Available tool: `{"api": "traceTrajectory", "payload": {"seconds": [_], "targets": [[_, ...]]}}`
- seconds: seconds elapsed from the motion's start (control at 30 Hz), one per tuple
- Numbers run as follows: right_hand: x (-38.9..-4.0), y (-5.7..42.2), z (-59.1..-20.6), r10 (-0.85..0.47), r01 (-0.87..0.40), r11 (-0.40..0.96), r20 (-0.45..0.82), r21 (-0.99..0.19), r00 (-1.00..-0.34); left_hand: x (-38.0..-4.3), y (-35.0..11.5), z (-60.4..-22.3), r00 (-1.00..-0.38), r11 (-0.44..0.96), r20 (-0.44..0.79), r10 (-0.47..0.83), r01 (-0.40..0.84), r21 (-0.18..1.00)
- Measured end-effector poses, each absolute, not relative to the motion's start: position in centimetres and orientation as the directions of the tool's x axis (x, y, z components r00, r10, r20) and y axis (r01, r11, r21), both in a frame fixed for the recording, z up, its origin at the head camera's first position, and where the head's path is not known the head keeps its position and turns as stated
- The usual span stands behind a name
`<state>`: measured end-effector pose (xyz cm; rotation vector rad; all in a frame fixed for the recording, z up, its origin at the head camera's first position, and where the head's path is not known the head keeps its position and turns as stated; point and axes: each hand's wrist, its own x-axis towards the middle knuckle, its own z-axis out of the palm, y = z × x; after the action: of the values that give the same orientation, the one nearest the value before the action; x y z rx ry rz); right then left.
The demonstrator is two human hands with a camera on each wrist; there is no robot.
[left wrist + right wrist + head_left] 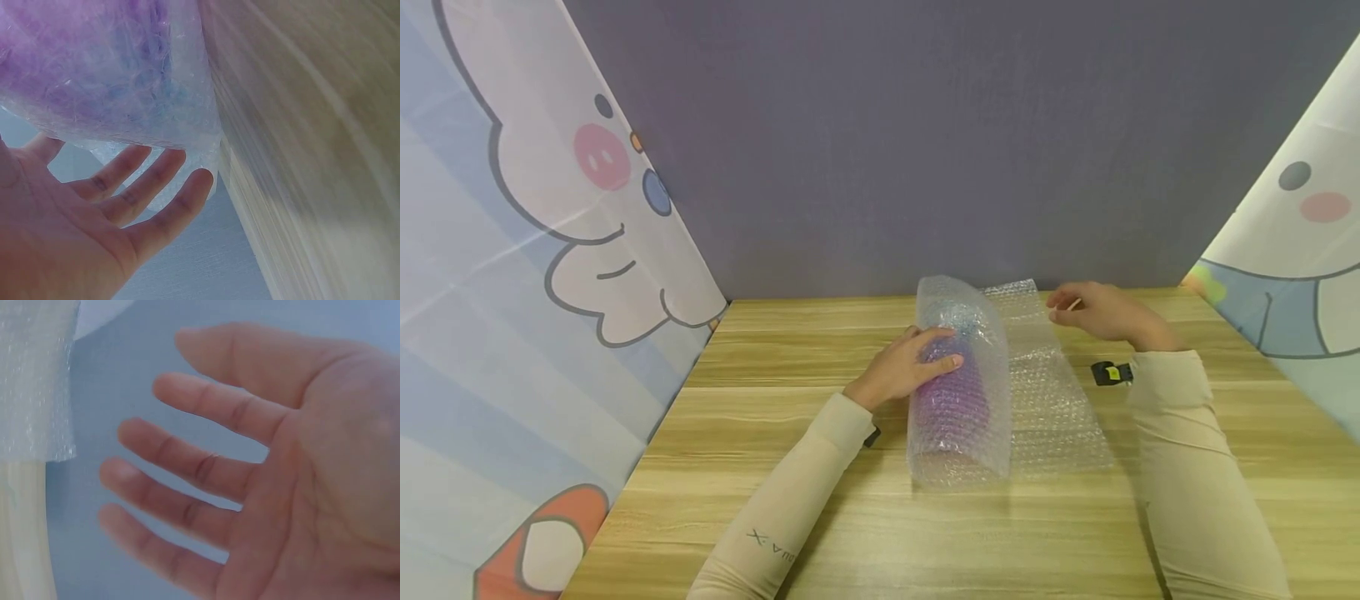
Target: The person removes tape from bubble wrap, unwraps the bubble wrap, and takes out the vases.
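Note:
A purple and blue object (957,404), its kind hidden under the wrap, lies rolled in clear bubble wrap (992,450). The loose part of the sheet (1052,408) spreads flat to the right of the roll. My left hand (906,367) rests on the roll's left side with its fingers extended; in the left wrist view the fingertips touch the wrap (187,112). Off the sheet's far right corner, my right hand (1101,310) hovers with nothing in it. In the right wrist view its fingers are spread and relaxed, apart from the wrap's edge (37,394).
The wood-grain table (760,467) meets a grey panel (880,150) at its back edge. Cartoon-printed sheets hang at the left (497,292) and right (1300,242). Dark camera pieces show at the right wrist (1111,373) and the left wrist (872,437).

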<state>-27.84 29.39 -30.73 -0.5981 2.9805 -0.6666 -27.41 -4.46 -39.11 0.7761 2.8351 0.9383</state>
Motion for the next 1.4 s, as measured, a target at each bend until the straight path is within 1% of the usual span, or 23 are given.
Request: {"api": "traceTrajectory", "payload": {"seconds": [0.3,0.57,0.7,0.87,1.03,1.2,1.4], "targets": [[-28.6,27.5,-31.7,-0.376,-0.378,0.800,0.100,-0.465,-0.921,-27.3,-4.5,-39.1,-0.874,0.691,0.100,0.476,0.442,0.572],[-29.8,26.2,-34.2,-0.463,-0.448,0.762,0.090,-0.468,-0.882,-27.3,-4.5,-39.1,-0.875,0.691,0.091,0.476,0.436,0.576],[-30.1,25.9,-35.2,-0.488,-0.453,0.769,0.043,-0.452,-0.872,-27.3,-4.5,-39.1,-0.874,0.688,0.084,0.479,0.434,0.582],[-30.2,25.6,-36.2,-0.492,-0.406,0.787,-0.075,-0.464,-0.868,-27.3,-4.6,-39.2,-0.873,0.687,0.076,0.482,0.430,0.585],[-30.5,25.4,-37.0,-0.499,-0.389,0.797,-0.139,-0.462,-0.856,-27.4,-4.6,-39.1,-0.872,0.688,0.070,0.484,0.429,0.585],[-30.7,25.5,-37.6,-0.521,-0.415,0.792,-0.143,-0.447,-0.841,-27.4,-4.6,-39.0,-0.870,0.685,0.074,0.488,0.434,0.586],[-30.7,25.2,-38.0,-0.533,-0.465,0.799,-0.092,-0.381,-0.841,-27.4,-4.7,-39.0,-0.867,0.685,0.075,0.493,0.440,0.581]]}}
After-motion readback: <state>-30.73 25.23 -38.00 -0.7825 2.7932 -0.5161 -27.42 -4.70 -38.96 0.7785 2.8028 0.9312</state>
